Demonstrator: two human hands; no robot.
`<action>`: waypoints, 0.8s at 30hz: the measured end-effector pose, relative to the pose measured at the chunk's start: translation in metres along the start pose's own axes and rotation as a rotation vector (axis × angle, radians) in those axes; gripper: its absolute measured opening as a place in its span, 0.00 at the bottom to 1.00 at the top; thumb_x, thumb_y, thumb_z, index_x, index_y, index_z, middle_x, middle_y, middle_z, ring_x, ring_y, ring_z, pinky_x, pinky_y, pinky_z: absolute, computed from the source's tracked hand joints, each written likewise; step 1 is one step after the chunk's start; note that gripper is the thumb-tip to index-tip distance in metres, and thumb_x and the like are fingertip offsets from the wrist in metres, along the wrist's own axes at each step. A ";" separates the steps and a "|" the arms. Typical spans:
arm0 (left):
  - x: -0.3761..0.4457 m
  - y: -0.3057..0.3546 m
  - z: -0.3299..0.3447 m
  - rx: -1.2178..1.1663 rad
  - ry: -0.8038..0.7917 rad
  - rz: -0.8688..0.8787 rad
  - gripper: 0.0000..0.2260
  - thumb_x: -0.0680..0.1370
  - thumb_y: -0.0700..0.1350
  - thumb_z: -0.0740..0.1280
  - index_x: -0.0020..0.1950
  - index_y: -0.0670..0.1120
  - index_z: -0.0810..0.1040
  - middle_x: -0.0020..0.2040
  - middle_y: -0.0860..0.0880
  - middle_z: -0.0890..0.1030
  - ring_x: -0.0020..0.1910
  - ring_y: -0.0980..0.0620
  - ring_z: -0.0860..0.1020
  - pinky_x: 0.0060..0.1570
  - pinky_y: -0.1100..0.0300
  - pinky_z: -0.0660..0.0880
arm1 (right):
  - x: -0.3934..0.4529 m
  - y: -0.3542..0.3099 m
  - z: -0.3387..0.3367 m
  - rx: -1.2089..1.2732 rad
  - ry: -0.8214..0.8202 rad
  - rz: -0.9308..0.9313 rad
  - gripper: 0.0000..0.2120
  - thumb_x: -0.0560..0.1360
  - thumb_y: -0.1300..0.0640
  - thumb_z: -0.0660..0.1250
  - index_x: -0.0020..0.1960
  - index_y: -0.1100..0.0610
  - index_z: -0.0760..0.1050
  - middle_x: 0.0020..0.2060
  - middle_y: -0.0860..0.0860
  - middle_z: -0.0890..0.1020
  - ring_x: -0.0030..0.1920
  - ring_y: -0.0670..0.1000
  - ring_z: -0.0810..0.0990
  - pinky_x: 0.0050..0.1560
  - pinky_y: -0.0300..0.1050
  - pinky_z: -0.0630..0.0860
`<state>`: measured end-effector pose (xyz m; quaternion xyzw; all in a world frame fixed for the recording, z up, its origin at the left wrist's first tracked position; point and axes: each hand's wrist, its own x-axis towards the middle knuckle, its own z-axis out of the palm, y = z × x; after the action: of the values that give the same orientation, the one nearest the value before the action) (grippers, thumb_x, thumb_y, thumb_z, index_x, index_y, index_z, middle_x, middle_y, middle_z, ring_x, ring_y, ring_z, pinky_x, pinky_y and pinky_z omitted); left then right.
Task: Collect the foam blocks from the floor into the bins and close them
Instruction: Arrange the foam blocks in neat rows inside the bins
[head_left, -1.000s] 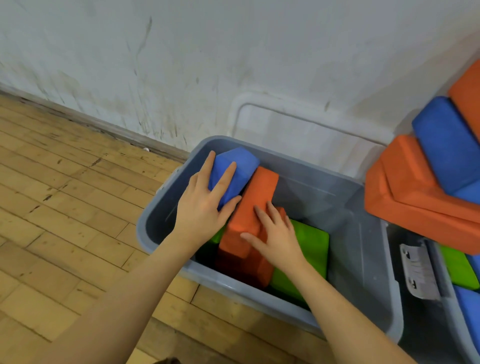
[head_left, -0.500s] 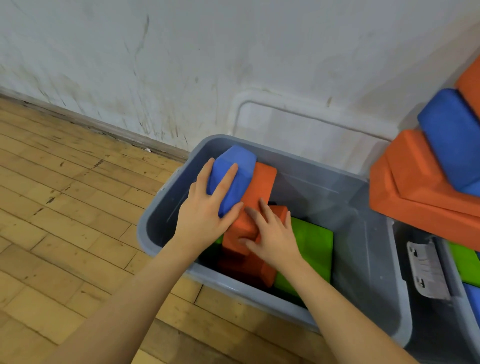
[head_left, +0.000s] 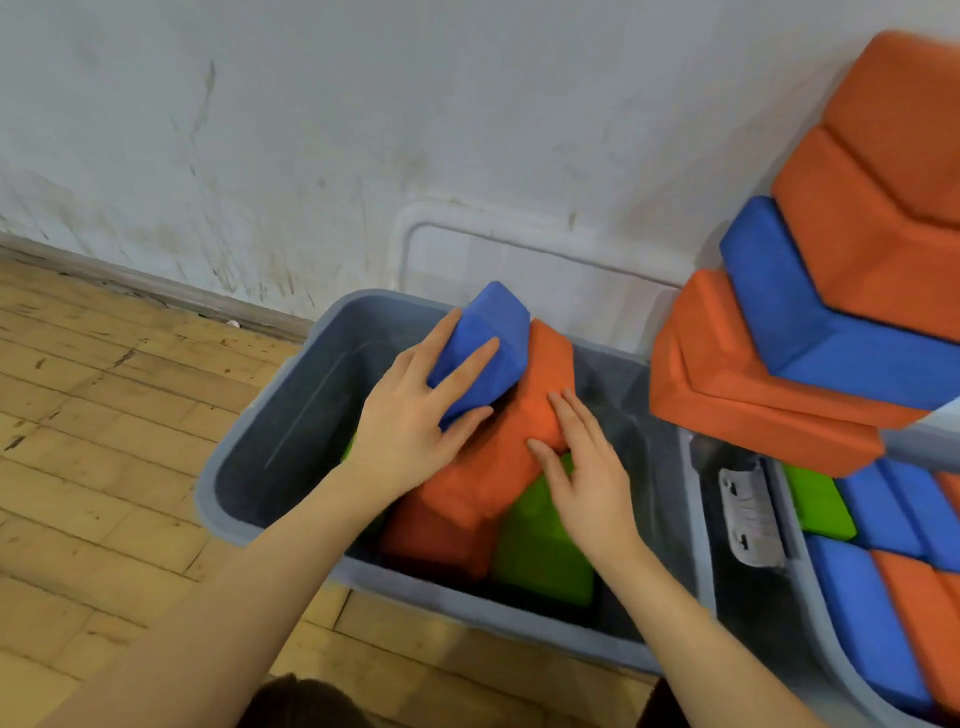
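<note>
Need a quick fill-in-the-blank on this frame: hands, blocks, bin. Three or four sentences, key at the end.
1. The left hand holds a ____ block over the grey bin.
2. The right hand rests on the long ____ block.
3. Under the right hand's wrist, a ____ block lies in the bin.
4. A white lid leans against the ____ behind the bin.

Missing words: blue; orange; green; wall.

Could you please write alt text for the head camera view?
A left hand grips a blue foam block and a right hand presses an orange block, both in a grey bin by a white wall.
</note>
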<state>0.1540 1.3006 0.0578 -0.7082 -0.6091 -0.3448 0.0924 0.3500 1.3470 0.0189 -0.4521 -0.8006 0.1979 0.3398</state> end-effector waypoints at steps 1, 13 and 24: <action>0.007 0.011 0.004 -0.007 -0.006 0.015 0.24 0.76 0.55 0.63 0.71 0.54 0.63 0.72 0.41 0.64 0.56 0.40 0.75 0.42 0.53 0.76 | -0.004 0.007 -0.010 -0.048 -0.002 -0.003 0.28 0.75 0.41 0.57 0.71 0.54 0.67 0.71 0.52 0.68 0.67 0.53 0.70 0.65 0.56 0.69; -0.010 0.052 0.081 -0.152 -0.285 0.046 0.33 0.74 0.60 0.60 0.75 0.47 0.59 0.62 0.45 0.68 0.47 0.49 0.77 0.32 0.62 0.73 | -0.034 0.057 -0.060 -0.293 0.013 0.138 0.25 0.77 0.44 0.51 0.67 0.54 0.72 0.61 0.52 0.78 0.58 0.59 0.76 0.63 0.51 0.63; -0.018 0.021 0.105 0.016 -0.635 -0.012 0.29 0.73 0.59 0.51 0.62 0.43 0.77 0.60 0.42 0.79 0.55 0.40 0.79 0.55 0.48 0.74 | -0.013 0.059 -0.033 -0.525 -0.412 0.097 0.25 0.79 0.40 0.43 0.71 0.44 0.64 0.71 0.44 0.67 0.70 0.49 0.63 0.66 0.50 0.51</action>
<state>0.2122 1.3393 -0.0252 -0.7761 -0.6143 -0.1023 -0.0991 0.4138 1.3660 0.0002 -0.5122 -0.8537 0.0883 0.0329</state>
